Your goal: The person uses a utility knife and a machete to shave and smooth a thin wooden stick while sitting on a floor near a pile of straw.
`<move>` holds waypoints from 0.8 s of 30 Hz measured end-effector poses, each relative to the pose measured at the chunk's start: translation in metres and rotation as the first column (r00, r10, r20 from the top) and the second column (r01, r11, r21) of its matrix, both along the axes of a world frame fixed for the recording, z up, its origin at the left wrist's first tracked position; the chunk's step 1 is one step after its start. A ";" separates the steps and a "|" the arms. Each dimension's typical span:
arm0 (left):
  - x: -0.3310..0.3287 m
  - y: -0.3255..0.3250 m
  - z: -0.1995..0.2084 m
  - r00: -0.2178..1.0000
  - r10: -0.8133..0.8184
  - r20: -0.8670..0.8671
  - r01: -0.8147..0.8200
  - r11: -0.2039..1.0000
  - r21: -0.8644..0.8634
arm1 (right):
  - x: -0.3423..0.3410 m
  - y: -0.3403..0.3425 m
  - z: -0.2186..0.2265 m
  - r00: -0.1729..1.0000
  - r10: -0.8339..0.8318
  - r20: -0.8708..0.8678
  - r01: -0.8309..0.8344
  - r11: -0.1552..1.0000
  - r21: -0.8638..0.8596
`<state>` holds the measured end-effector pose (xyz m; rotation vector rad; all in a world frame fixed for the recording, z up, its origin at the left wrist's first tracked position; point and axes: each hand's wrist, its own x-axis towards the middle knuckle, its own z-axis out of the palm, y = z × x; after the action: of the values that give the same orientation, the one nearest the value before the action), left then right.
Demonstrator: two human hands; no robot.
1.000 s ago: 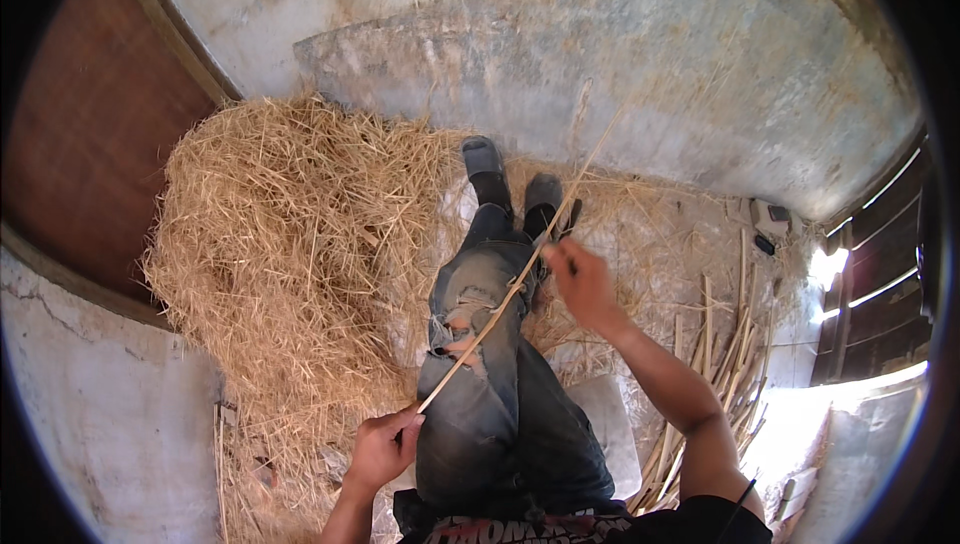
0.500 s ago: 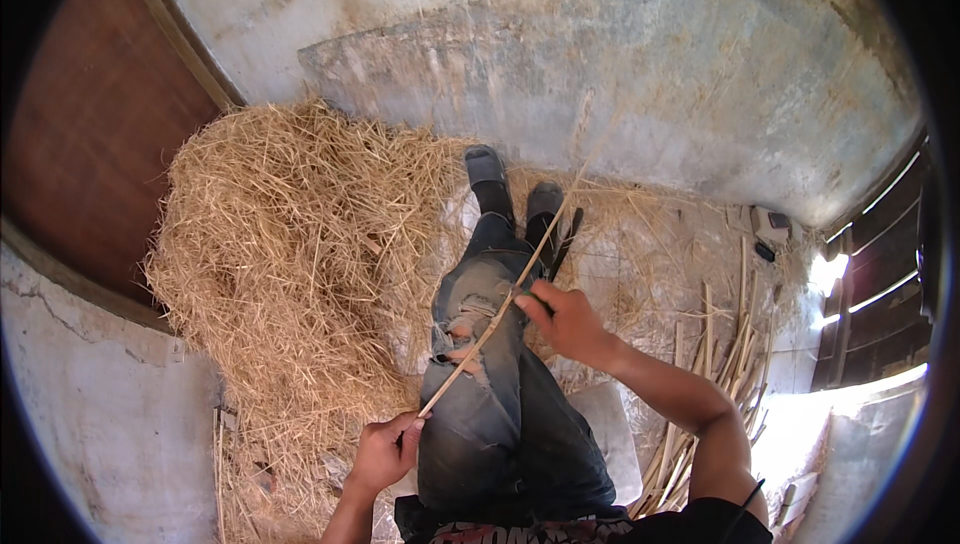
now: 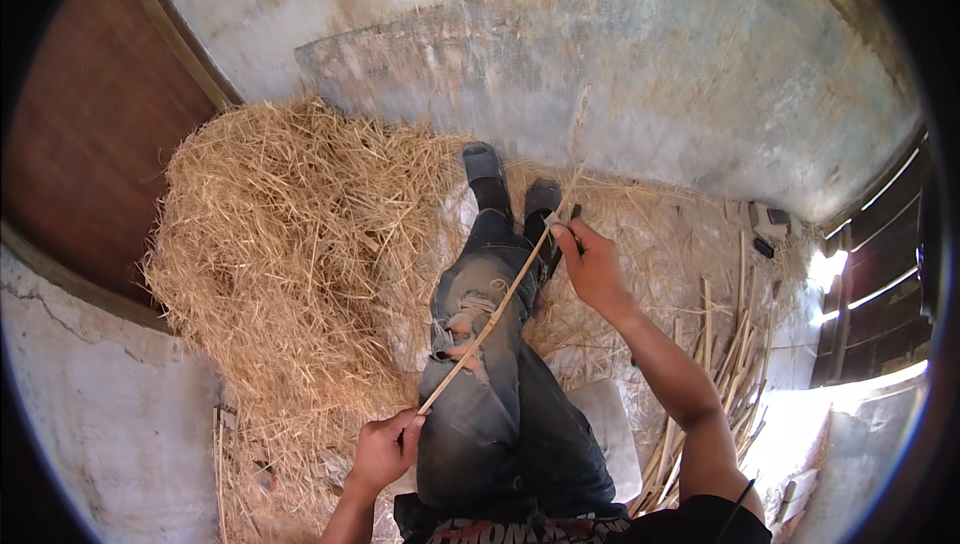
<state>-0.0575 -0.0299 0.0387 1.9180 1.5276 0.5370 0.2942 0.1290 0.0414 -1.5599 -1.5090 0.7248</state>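
A long, thin bamboo strip [image 3: 487,329] slants across my legs, from my lap up past my feet. My left hand [image 3: 385,452] is closed round its near end beside my thigh. Farther up the strip, my right hand [image 3: 597,269] is closed on a small knife [image 3: 553,221]. Only the pale blade shows, lying against the strip; the handle is hidden in my fingers. A thin curled shaving [image 3: 498,285] stands off the strip above my torn jeans [image 3: 480,274]. Beside my right shoe lies a dark, slim object [image 3: 556,258], partly covered by my hand and the strip.
A big heap of straw [image 3: 290,254] fills the left side. Several bamboo strips [image 3: 735,364] lie in a bundle at the right. A small boxy object [image 3: 770,219] sits in the far right corner by the plastered wall [image 3: 690,74]. Loose straw covers the floor.
My right hand has slid up along the bamboo strip, away from me, and the blade now shows. A curled shaving has appeared on the strip. My left hand stays put.
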 end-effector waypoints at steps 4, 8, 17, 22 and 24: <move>-0.003 -0.002 0.001 1.000 -0.009 -0.001 0.009 1.000 -0.003 | -0.020 -0.027 -0.022 0.975 0.202 0.091 -0.210 0.974 0.086; -0.002 0.002 0.000 0.999 -0.039 0.030 0.041 0.995 -0.093 | -0.005 -0.007 -0.017 0.995 0.081 0.055 -0.087 0.989 0.122; -0.021 -0.003 -0.016 0.877 0.059 0.478 0.174 0.886 -0.430 | -0.006 -0.008 -0.017 0.990 0.107 0.087 -0.116 0.987 0.107; -0.016 0.007 -0.006 0.833 0.176 0.525 0.207 0.780 -0.590 | -0.021 -0.022 -0.024 0.968 0.249 0.043 -0.252 0.965 0.079; -0.015 0.006 -0.007 0.822 0.206 0.531 0.195 0.775 -0.602 | -0.026 -0.028 -0.026 0.962 0.272 0.038 -0.274 0.951 0.143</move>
<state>-0.0725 -0.0241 0.0319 1.0770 1.1049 0.4584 0.2682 0.1008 0.0151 -1.2647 -1.7727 0.7359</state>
